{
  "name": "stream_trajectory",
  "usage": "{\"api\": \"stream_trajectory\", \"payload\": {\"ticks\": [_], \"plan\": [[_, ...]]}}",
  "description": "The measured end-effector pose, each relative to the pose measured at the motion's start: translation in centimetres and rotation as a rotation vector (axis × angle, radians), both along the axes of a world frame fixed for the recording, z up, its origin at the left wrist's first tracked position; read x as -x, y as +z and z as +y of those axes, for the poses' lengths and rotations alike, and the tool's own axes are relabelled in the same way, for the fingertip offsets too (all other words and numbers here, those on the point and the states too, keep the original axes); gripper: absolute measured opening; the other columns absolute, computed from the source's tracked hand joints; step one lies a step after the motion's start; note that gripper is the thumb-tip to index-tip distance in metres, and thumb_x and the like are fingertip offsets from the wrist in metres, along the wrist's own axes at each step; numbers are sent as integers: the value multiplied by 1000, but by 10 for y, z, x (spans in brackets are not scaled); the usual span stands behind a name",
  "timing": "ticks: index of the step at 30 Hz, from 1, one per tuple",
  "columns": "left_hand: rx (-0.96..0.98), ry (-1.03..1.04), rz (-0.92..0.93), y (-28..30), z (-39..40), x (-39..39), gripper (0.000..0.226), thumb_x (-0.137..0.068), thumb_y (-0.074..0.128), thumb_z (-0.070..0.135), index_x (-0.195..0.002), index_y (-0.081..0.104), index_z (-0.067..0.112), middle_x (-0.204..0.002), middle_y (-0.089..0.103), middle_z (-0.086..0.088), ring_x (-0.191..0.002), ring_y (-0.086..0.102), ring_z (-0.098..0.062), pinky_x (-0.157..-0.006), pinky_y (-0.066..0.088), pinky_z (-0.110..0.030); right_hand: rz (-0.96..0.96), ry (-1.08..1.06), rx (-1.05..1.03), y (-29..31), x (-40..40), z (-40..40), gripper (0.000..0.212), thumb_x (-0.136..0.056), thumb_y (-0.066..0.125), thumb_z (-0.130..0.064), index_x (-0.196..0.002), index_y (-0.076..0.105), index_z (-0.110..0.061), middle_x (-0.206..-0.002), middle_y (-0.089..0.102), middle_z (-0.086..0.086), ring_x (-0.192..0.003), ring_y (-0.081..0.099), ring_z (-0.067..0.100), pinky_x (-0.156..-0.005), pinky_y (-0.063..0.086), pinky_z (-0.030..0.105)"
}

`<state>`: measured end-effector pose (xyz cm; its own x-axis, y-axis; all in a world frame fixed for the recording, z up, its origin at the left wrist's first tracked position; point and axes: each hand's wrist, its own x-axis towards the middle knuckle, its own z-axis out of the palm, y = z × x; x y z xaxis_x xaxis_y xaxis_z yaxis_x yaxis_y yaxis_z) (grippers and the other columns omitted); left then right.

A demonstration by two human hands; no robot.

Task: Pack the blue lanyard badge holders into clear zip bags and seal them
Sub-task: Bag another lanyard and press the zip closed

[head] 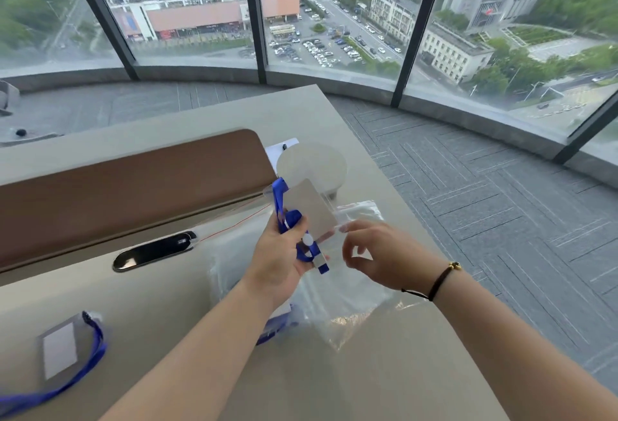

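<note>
My left hand point(284, 255) grips a badge holder point(309, 209) with its blue lanyard point(294, 219) bunched in the palm, held above the desk. My right hand point(371, 255) pinches the top edge of a clear zip bag point(354, 290) that hangs just right of the holder. Whether the holder's lower corner is inside the bag's mouth I cannot tell. A second badge holder with a blue lanyard point(62, 348) lies flat at the desk's near left. Under my left forearm more blue lanyard point(279, 327) shows inside plastic.
The beige desk point(334, 384) carries a stack of clear bags point(230, 253), a round white disc-shaped object point(312, 161) and a black oval cable port point(153, 250). A brown panel point(127, 186) runs along the left. Carpet floor and curved windows lie to the right.
</note>
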<state>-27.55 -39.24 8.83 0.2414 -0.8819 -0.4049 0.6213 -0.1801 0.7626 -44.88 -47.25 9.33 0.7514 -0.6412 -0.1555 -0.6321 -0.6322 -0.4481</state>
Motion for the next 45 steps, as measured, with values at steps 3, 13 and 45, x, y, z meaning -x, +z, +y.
{"api": "stream_trajectory", "payload": {"ticks": [3,13,45], "plan": [[-16,-84,-118,9,17,-7,23,-102,53,11,-118,62,26,-104,76,-4,-88,76,-27,-79,57,-53,-37,40,-22,17,-7,18,21,-86,67,-27,-71,58,-39,-130,57,-21,-87,58,1,-84,52,30],[-171,-419,-756,17,49,-46,12,-96,60,13,-90,61,23,-57,50,11,-55,41,-14,-72,51,-41,-125,9,-131,39,-23,52,25,-85,70,-23,-68,60,-39,-121,57,-18,-83,64,2,-75,49,20],[-177,-809,-1440,23,85,-68,14,-89,72,38,-86,75,24,-62,57,24,-59,54,4,-54,37,-8,-122,-156,-227,8,-28,65,21,-69,87,-33,-72,70,-21,-99,65,0,-74,66,12,-75,58,31]]}}
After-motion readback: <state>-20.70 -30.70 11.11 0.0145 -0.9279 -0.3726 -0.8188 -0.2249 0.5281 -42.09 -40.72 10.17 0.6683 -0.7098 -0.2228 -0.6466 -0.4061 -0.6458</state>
